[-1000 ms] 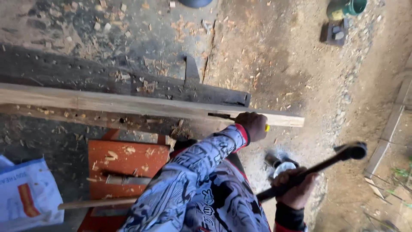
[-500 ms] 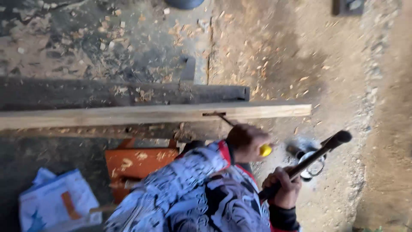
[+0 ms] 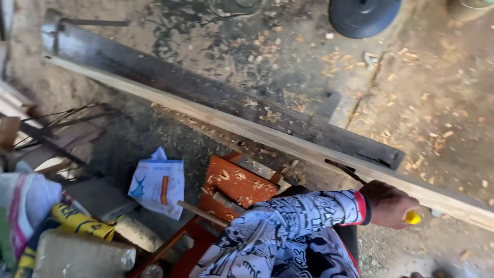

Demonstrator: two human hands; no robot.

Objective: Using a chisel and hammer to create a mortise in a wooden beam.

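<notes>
My left hand (image 3: 388, 205), in a patterned sleeve with a red cuff, is shut on a chisel with a yellow handle (image 3: 412, 218). The chisel's dark blade (image 3: 346, 171) is set into a notch in the near edge of a long pale wooden plank (image 3: 231, 126). The plank runs from upper left to lower right and rests along a dark, weathered beam (image 3: 206, 92). My right hand is out of the view.
A red wooden stool (image 3: 236, 185) with chips on it stands under the plank. A white and blue bag (image 3: 157, 183) lies left of it, with sacks (image 3: 31, 206) and a yellow wrapper (image 3: 77, 221) further left. A dark round object (image 3: 363, 15) sits top right. Wood chips cover the dirt floor.
The view has swung left and down the plank. My right hand and the dark hammer it held have dropped out of the picture. My left hand stays on the chisel at the notch.
</notes>
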